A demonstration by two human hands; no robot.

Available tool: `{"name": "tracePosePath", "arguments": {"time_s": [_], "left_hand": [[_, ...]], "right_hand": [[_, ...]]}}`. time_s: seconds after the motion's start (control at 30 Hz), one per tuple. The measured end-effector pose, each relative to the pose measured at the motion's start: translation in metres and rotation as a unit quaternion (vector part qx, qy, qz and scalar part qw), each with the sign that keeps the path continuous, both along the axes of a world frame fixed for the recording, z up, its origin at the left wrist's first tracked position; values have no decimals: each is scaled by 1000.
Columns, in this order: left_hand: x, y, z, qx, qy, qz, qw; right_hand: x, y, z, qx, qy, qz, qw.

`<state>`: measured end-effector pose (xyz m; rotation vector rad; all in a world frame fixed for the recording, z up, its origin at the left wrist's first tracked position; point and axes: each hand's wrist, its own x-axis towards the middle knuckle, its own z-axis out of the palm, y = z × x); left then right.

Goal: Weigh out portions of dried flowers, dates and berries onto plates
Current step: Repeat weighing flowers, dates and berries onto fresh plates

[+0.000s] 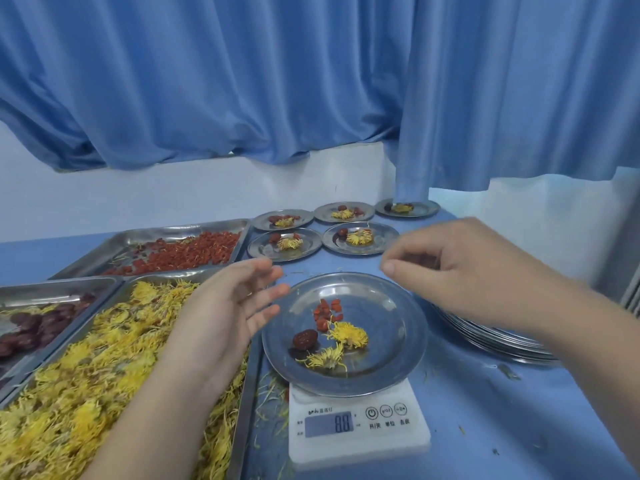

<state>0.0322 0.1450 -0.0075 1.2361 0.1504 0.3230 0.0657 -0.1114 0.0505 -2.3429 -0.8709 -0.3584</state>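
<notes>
A steel plate sits on a white digital scale. On the plate lie two yellow dried flowers, one dark red date and a few red berries. My left hand hovers at the plate's left rim, fingers straight and spread, holding nothing. Above the plate's far right rim my right hand hangs with fingers loosely curled; nothing shows in it. Left of the scale stand trays of yellow flowers, red berries and dates.
Several filled plates stand at the back of the blue table. A stack of empty steel plates lies to the right, under my right forearm. Loose petals are scattered around the scale. A blue curtain hangs behind the table.
</notes>
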Motion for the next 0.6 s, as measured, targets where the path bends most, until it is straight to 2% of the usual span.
{"name": "tracePosePath", "arguments": {"time_s": [0.13, 0.27, 0.4, 0.47, 0.6], "left_hand": [[-7, 2, -6, -6, -5, 31, 999], [-7, -2, -10, 16, 11, 79, 997], [-11, -4, -8, 9, 14, 80, 997], [-13, -9, -8, -3, 17, 59, 998], [-16, -17, -8, -5, -2, 42, 999]], "right_hand": [[-4, -19, -50, -12, 29, -56, 998], [-6, -23, -83, -43, 11, -113, 993], [-1, -21, -97, -57, 73, -151, 984], [0, -19, -100, -33, 119, -151, 981], [-1, -15, -100, 76, 201, -130, 968]]}}
